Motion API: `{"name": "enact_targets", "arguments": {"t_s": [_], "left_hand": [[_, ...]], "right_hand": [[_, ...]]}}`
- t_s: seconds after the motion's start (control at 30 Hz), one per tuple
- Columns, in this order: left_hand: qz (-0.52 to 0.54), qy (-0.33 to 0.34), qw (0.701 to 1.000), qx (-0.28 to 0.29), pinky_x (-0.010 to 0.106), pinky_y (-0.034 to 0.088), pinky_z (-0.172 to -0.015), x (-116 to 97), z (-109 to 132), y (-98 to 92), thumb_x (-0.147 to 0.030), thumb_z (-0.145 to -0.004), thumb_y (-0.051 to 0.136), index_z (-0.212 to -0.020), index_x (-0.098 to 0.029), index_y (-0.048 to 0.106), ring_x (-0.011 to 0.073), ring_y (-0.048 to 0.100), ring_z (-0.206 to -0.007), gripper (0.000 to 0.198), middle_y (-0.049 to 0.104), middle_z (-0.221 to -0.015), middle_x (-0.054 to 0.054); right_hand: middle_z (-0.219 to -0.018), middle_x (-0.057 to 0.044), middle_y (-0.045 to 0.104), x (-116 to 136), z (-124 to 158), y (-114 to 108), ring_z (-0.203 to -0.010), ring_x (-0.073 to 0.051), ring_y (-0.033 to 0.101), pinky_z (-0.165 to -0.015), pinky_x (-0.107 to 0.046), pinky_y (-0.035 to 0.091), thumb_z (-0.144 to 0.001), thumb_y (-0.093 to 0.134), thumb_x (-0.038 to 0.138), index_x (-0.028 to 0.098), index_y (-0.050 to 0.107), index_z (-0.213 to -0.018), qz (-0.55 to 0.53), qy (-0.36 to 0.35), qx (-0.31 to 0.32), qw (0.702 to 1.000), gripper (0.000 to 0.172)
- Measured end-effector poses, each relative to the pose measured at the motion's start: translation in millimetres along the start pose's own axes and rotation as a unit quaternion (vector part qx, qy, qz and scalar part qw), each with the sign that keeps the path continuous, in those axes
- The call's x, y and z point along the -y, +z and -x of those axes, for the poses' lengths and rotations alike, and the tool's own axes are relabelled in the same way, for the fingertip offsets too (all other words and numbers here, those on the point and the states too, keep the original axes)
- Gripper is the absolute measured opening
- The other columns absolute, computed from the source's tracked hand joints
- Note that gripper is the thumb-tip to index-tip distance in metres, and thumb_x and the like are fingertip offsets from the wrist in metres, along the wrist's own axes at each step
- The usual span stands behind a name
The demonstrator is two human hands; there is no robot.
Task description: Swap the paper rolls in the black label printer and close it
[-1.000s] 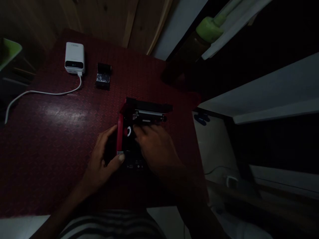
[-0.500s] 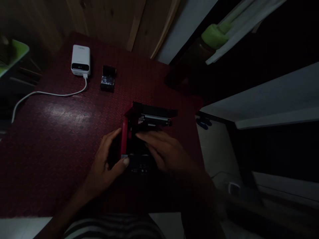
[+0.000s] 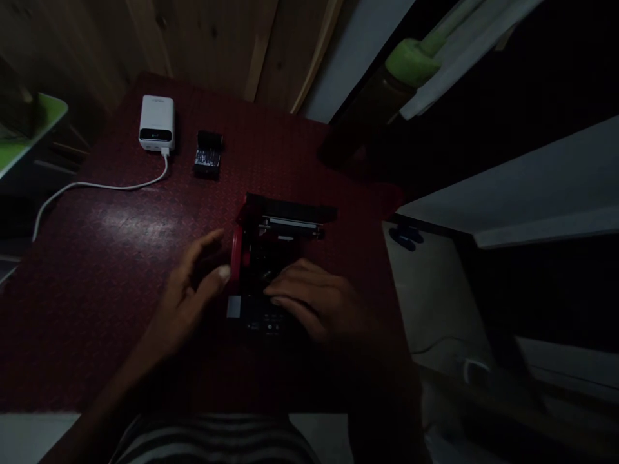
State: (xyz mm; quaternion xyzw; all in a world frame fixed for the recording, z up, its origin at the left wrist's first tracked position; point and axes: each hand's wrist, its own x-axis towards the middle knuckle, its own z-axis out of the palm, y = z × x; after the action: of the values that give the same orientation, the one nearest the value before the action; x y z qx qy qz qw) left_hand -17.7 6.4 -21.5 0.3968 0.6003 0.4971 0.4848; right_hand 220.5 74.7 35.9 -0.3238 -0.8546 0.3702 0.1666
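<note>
A small red and black device [image 3: 236,258] with its lid raised stands on the table; a roller bar [image 3: 293,223] shows under the lid, so it looks like a small printer. My left hand [image 3: 191,290] is just left of its red side wall, thumb and fingers apart, holding nothing. My right hand [image 3: 314,296] reaches over the device from the right. Its fingers are pressed together, with the tips at the front edge of the dark inner bay, just behind the button panel [image 3: 264,325]. Whatever lies under those fingertips is too dark to make out.
A white power bank [image 3: 157,119] with a plugged-in white cable [image 3: 111,187] lies at the back left of the red table [image 3: 120,270]. Near it sits a small black piece [image 3: 207,158] with a shiny face. A green-capped bottle [image 3: 411,62] stands at the back right.
My left hand has let go of the device's front left corner and drawn back left, uncovering a grey square there. My right fingertips have moved from the bay's middle towards its front edge.
</note>
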Motion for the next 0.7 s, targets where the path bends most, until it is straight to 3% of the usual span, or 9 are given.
{"name": "enact_targets", "arguments": {"t_s": [0.07,0.2,0.33,0.47,0.57,0.7], "left_hand": [[-0.017,0.031,0.999,-0.02,0.06,0.051,-0.133,-13,-14,2.5,-0.064,-0.108,0.076,-0.161,-0.034,0.07,0.0396,0.06,-0.163,0.061,0.07,-0.169,0.008],[-0.03,0.123,0.991,-0.037,0.052,0.051,-0.131,-38,-47,15.9,-0.057,-0.116,0.065,-0.157,-0.026,0.073,0.0348,0.065,-0.155,0.052,0.073,-0.162,0.006],[-0.041,0.138,0.989,-0.035,0.048,0.055,-0.126,-50,-63,30.2,-0.058,-0.117,0.06,-0.119,-0.024,0.086,0.0304,0.074,-0.136,0.043,0.082,-0.128,0.001],[-0.024,0.148,0.988,-0.038,0.047,0.054,-0.127,-49,-54,33.0,-0.05,-0.11,0.07,-0.095,-0.025,0.082,0.0313,0.068,-0.148,0.032,0.082,-0.13,0.004],[-0.016,0.121,0.991,-0.045,0.05,0.053,-0.131,-40,-39,30.8,-0.04,-0.1,0.078,-0.108,-0.026,0.085,0.0344,0.06,-0.161,0.017,0.076,-0.154,0.006],[0.008,0.036,0.998,-0.057,0.059,0.052,-0.134,-19,-17,27.7,-0.039,-0.09,0.084,-0.16,-0.03,0.068,0.0404,0.052,-0.17,0.072,0.064,-0.174,0.011]], "right_hand": [[-0.108,-0.004,0.088,1,3,0,-0.103,-0.022,0.08,-0.096,-0.038,0.067,-0.116,0.062,0.011,0.024,0.086,-0.109,0.015,-0.003,-0.016,1.0,0.028],[-0.107,-0.006,0.088,7,13,3,-0.1,-0.023,0.08,-0.096,-0.041,0.068,-0.116,0.062,0.011,0.023,0.087,-0.111,0.058,-0.015,-0.089,0.994,0.028],[-0.103,-0.006,0.089,14,24,10,-0.097,-0.024,0.082,-0.094,-0.043,0.072,-0.114,0.065,0.01,0.024,0.089,-0.11,0.099,-0.052,-0.146,0.983,0.028],[-0.101,-0.007,0.088,20,31,24,-0.098,-0.023,0.082,-0.091,-0.038,0.073,-0.113,0.065,0.007,0.022,0.088,-0.107,0.176,-0.061,-0.194,0.963,0.028],[-0.112,-0.007,0.091,25,33,35,-0.11,-0.025,0.084,-0.096,-0.039,0.073,-0.111,0.07,0.008,0.025,0.087,-0.108,0.248,-0.052,-0.235,0.938,0.024],[-0.141,-0.009,0.089,24,34,42,-0.135,-0.03,0.084,-0.105,-0.048,0.074,-0.111,0.072,0.011,0.028,0.086,-0.105,0.325,-0.04,-0.267,0.906,0.024]]}}
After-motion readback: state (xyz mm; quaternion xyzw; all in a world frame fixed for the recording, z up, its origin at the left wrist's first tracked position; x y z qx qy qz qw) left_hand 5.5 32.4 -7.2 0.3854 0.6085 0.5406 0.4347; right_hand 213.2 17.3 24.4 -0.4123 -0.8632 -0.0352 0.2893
